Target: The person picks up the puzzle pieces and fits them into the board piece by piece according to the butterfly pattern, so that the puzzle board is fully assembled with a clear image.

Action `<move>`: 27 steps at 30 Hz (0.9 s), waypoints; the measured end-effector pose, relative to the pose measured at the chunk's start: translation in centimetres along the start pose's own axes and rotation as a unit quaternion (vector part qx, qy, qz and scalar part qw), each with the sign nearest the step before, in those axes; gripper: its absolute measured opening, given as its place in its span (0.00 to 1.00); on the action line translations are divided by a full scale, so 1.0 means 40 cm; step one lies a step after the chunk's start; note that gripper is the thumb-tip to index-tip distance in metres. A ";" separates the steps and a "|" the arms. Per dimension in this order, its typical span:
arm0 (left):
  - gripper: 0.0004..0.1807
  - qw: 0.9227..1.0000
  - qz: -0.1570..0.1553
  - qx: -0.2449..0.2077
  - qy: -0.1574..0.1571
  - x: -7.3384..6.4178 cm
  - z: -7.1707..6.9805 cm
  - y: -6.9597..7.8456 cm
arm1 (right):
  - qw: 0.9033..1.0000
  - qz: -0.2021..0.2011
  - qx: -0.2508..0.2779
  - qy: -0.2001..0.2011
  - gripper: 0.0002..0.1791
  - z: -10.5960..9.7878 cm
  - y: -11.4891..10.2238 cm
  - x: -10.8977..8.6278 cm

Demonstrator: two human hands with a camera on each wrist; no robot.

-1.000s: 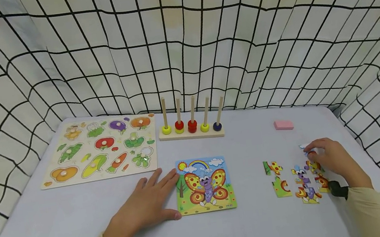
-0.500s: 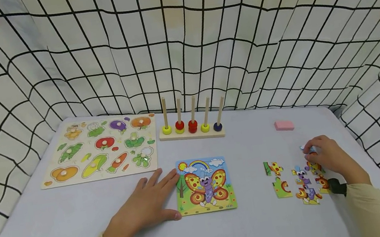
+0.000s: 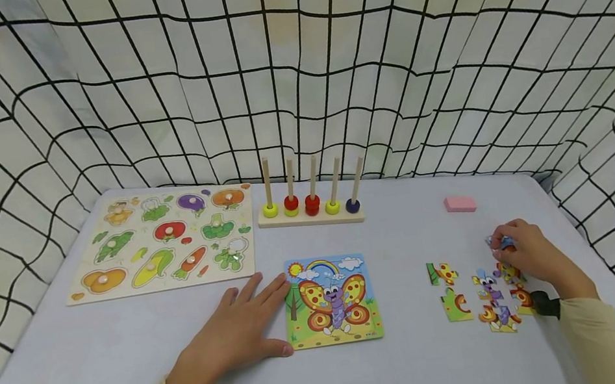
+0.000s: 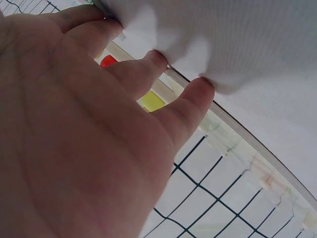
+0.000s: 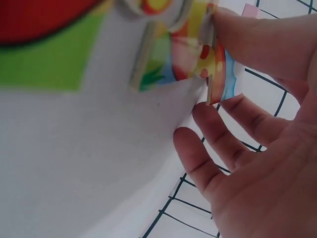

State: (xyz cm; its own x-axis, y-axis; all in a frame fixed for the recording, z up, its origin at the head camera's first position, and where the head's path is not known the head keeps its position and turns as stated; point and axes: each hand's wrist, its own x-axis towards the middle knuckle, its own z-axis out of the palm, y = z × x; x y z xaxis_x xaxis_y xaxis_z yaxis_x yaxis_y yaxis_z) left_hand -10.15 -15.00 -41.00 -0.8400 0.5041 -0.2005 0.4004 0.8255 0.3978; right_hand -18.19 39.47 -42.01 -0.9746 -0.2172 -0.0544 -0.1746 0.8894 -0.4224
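Observation:
My left hand (image 3: 239, 333) rests on the white table with its fingers spread. Its index fingertip and thumb tip meet the left edge of a square butterfly picture board (image 3: 331, 300). At the right, my right hand (image 3: 538, 258) pinches a jigsaw piece (image 5: 226, 79) between thumb and fingers; the piece, blue with red and yellow, stands tilted in the right wrist view. Just below this hand lie several more butterfly jigsaw pieces (image 3: 499, 314), some partly joined and some partly covered by the hand. A green piece (image 3: 456, 305) and a yellow-winged piece (image 3: 444, 272) lie apart to their left.
A vegetable peg puzzle board (image 3: 164, 242) lies at the back left. Beside it stands a wooden peg counter (image 3: 311, 218) with coloured rings. A pink block (image 3: 459, 204) sits at the back right. Black netting (image 3: 292, 82) over white cloth surrounds the table's back and sides.
My right hand has shifted very slightly, and more of the blue jigsaw piece shows beside its fingertips. The left hand and the picture board keep their places.

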 end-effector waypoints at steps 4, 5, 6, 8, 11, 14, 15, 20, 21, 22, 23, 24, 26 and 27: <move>0.58 1.000 -0.001 0.000 -0.001 0.000 0.000 0.000 | 1.000 -0.003 -0.004 0.008 0.06 0.002 -0.003 -0.003; 0.58 1.000 -0.002 0.000 -0.001 0.000 0.000 0.000 | 1.000 -0.001 -0.004 0.008 0.06 0.003 -0.005 -0.004; 0.58 1.000 -0.002 0.000 -0.001 0.000 0.000 -0.001 | 1.000 0.000 -0.004 0.009 0.06 0.003 -0.007 -0.005; 0.58 1.000 -0.003 0.000 -0.001 0.001 0.001 -0.001 | 1.000 0.004 -0.004 0.009 0.06 0.004 -0.011 -0.007; 0.58 1.000 -0.003 0.000 -0.001 0.002 0.001 -0.002 | 1.000 0.016 -0.004 0.006 0.07 0.005 -0.019 -0.009; 0.58 1.000 -0.003 -0.001 -0.002 0.001 0.001 -0.001 | 0.999 0.037 -0.009 -0.001 0.11 0.005 -0.026 -0.010; 0.58 1.000 -0.002 -0.002 -0.002 0.001 0.001 -0.001 | 0.999 0.045 -0.011 -0.003 0.13 0.005 -0.029 -0.010; 0.58 1.000 -0.002 -0.001 -0.002 -0.001 0.001 0.001 | 0.997 0.065 -0.030 -0.002 0.24 0.007 -0.041 -0.011; 0.58 1.000 -0.002 0.000 -0.001 -0.001 0.000 0.001 | 0.997 0.064 -0.035 0.001 0.25 0.007 -0.042 -0.011; 0.58 1.000 -0.001 0.001 0.000 -0.002 0.000 0.002 | 0.997 0.063 -0.039 0.004 0.27 0.007 -0.043 -0.012; 0.58 1.000 -0.001 0.003 0.000 -0.002 -0.001 0.002 | 0.997 0.061 -0.040 0.006 0.28 0.008 -0.043 -0.013; 0.57 1.000 -0.001 0.003 0.000 -0.002 -0.001 0.002 | 0.997 0.058 -0.042 0.008 0.29 0.008 -0.044 -0.013; 0.57 1.000 -0.001 0.004 -0.001 -0.002 -0.003 0.003 | 0.997 0.054 -0.045 0.011 0.31 0.009 -0.044 -0.015; 0.57 1.000 -0.001 0.004 -0.001 -0.001 -0.003 0.003 | 0.998 0.052 -0.046 0.012 0.32 0.009 -0.044 -0.016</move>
State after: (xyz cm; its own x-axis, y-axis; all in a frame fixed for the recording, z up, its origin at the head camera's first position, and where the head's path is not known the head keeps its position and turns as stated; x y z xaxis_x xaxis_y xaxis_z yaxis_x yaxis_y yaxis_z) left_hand -10.11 -14.97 -40.84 -0.8404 0.5024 -0.2035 0.4010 0.8288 0.3902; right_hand -17.22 37.90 -41.59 -0.9910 -0.1124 -0.0723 -0.0824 0.9399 -0.3315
